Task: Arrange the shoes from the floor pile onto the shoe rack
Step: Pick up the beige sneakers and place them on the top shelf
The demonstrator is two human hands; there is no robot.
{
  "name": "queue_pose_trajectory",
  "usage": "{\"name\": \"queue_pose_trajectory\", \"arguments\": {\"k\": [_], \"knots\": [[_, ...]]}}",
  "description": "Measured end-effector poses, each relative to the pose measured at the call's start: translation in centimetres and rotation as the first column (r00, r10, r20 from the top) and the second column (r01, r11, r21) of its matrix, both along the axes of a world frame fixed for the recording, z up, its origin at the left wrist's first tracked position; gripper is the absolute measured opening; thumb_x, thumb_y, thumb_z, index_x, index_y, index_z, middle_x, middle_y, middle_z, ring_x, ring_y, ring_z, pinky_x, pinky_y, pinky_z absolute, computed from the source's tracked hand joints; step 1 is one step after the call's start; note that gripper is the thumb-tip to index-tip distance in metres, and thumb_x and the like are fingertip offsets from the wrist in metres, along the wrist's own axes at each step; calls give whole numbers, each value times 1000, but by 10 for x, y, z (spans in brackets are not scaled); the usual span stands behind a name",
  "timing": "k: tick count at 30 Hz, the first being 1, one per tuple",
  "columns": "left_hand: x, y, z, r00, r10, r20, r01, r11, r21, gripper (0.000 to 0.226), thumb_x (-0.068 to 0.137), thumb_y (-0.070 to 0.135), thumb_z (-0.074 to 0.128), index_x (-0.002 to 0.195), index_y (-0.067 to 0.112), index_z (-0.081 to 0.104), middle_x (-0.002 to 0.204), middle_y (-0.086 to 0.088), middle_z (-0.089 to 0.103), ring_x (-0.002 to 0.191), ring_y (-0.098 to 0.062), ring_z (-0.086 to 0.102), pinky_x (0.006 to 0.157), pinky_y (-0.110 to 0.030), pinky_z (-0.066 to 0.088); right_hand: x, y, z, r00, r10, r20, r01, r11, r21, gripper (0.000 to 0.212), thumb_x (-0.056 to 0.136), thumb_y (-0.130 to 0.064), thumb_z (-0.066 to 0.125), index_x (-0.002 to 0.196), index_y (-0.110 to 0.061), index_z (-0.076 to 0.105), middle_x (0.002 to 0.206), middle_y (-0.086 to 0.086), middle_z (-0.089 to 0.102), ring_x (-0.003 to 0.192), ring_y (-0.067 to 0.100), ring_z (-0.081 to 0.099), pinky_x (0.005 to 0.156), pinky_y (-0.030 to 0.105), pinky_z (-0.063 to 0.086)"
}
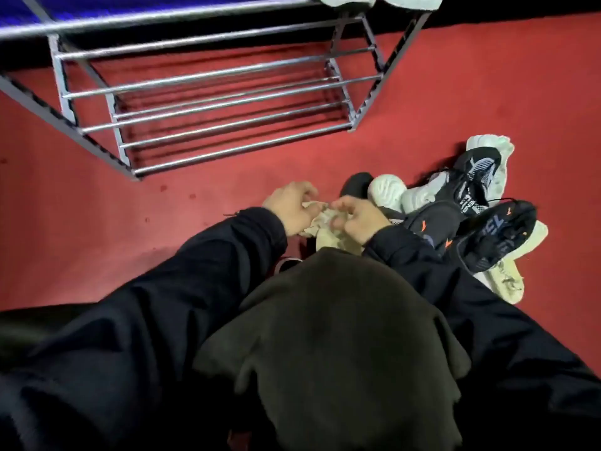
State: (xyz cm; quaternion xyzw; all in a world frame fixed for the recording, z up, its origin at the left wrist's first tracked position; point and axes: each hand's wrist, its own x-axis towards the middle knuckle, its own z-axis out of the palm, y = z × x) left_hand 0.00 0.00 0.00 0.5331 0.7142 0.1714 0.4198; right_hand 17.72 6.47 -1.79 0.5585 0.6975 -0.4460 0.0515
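Red floor (pixel 455 102) spreads under everything. Both hands meet over a cream shoe (pixel 328 236): the left hand (pixel 292 209) and the right hand (pixel 357 221) each curl their fingers round its crumpled upper, holding it just above the person's dark lap. Right of the grip lies the pile of black and white sneakers (pixel 468 206), touching one another. Beyond the grip stands the metal shoe rack (pixel 208 102), with pale shoes (pixel 380 0) on its top tier.

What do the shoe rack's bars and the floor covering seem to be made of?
Shoe rack: probably metal, grey with a smooth sheen; its thin round bars carry bright highlights.
Floor covering: looks like red carpet or felt, matt and slightly grainy, with no reflections; uncertain.
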Motion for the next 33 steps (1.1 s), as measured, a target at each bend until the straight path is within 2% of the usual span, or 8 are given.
{"name": "queue_pose_trajectory", "arguments": {"k": [4,11,15,19,23,26,28,33], "knots": [[12,-15,-7,999,48,-18,-49,996,-74,33,95,31,57,125,17,61,123,-9,62,109,-29,63,98,-39,50,13,-30,-12,904,265,336,-251,964,-86,91,77,-31,70,155,-31,22,144,16,50,128,38,54,107,44,47],[20,-22,-3,991,-60,120,74,991,-115,45,83,1,57,124,19,57,129,-7,59,96,-18,60,96,-31,48,43,-33,19,981,-169,-93,170,985,-1,50,79,-19,80,125,-16,62,111,8,73,102,28,68,94,39,55],[38,-26,18,951,-185,247,227,962,-152,110,64,23,83,155,28,22,149,-8,39,127,-20,49,109,-32,42,31,-7,80,547,-653,-524,617,737,-276,41,74,-7,74,113,-14,64,101,6,71,91,24,70,83,39,59],[47,-30,43,984,-113,-135,114,994,0,127,65,40,87,155,43,-4,161,-2,18,144,-27,31,116,-48,35,5,8,115,153,-847,-510,561,499,-660,44,73,-5,66,117,-6,60,94,12,62,83,28,65,75,45,59],[24,-41,50,967,157,-203,-122,977,174,74,83,16,69,144,20,28,123,-10,55,105,-34,61,86,-43,50,-12,0,121,239,-776,-584,343,630,-696,52,87,-44,73,127,-13,60,104,8,70,92,20,67,80,37,58],[-2,-47,67,946,324,24,-325,941,99,44,92,16,61,129,14,39,98,-5,61,86,-30,60,67,-35,46,-19,-11,83,656,-525,-543,398,851,-342,49,94,-52,60,124,-13,65,111,4,70,102,19,66,95,37,53],[-22,-47,87,855,449,261,-460,888,-23,31,92,14,61,121,20,50,99,-3,67,89,-30,67,71,-36,57,-20,-20,40,973,-121,-194,128,991,25,56,90,-40,70,138,-16,54,133,8,60,124,26,58,109,36,43],[-70,-67,143,769,495,405,-457,868,-194,28,91,10,56,114,26,62,83,-5,74,61,-26,71,56,-44,60,-10,-45,-37,774,416,478,-514,853,89,80,91,-30,62,157,-27,18,160,11,25,145,35,29,114,48,35]]}}
